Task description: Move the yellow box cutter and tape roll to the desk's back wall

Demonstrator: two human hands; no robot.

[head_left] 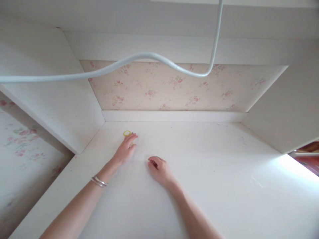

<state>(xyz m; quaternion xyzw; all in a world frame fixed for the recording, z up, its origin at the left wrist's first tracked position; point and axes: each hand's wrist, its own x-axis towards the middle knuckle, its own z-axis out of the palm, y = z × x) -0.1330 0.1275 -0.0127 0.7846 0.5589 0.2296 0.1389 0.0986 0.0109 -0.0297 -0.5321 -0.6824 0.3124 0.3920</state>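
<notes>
Yellow shows in a ring-shaped item lying toward the back left of the white tabletop, just ahead of the left hand, which partly covers it. Scattered specks on the tabletop are too small to make out. The left arm reaches diagonally forward, silver bangles at its wrist; its palm faces down, fingers extended toward the right and thumb spread apart, so the grip is loose and unclosed, with another bit of yellow visible between thumb and fingers. The right hand rests nearer the body, its forearm angled inward, fingers curled toward the thumb around a dark hollow; whether it grips anything, I cannot tell.
</notes>
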